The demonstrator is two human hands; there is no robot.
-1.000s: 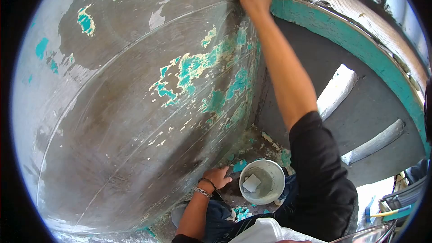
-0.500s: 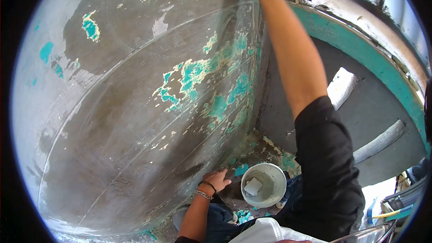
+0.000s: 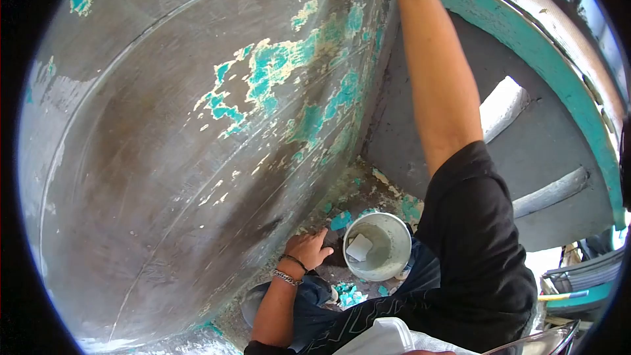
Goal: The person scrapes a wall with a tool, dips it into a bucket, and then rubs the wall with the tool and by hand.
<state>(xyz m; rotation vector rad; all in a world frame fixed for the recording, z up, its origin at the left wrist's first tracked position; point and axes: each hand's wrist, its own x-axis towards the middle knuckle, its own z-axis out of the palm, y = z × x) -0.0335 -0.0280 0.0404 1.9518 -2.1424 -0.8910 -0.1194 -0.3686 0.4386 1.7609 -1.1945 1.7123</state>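
Note:
My left hand (image 3: 307, 250) is low in the middle, its thumb and a finger stretched out, holding nothing that I can see. It lies beside the lower part of a grey-brown wall (image 3: 164, 158), seemingly against it, and a dark band and a chain bracelet circle the wrist. Just to its right stands a pale round bucket (image 3: 397, 248) with a whitish flat piece (image 3: 359, 248) in it. My right arm (image 3: 442, 79) reaches up along the wall's corner; the hand is cut off by the top edge. Teal paint patches (image 3: 279, 66) with pale edges mark the wall.
Teal paint flakes (image 3: 350, 294) litter the floor near my legs. A dark grey panel (image 3: 420, 125) with two whitish bars (image 3: 552, 192) stands on the right, under a curved teal rim (image 3: 526, 39). A yellow-white handle (image 3: 562, 296) lies at lower right.
The view has tilted down, so wall, bucket and floor sit higher in it. My right hand, partly visible at the top before, has left view. My left hand stays low by the wall.

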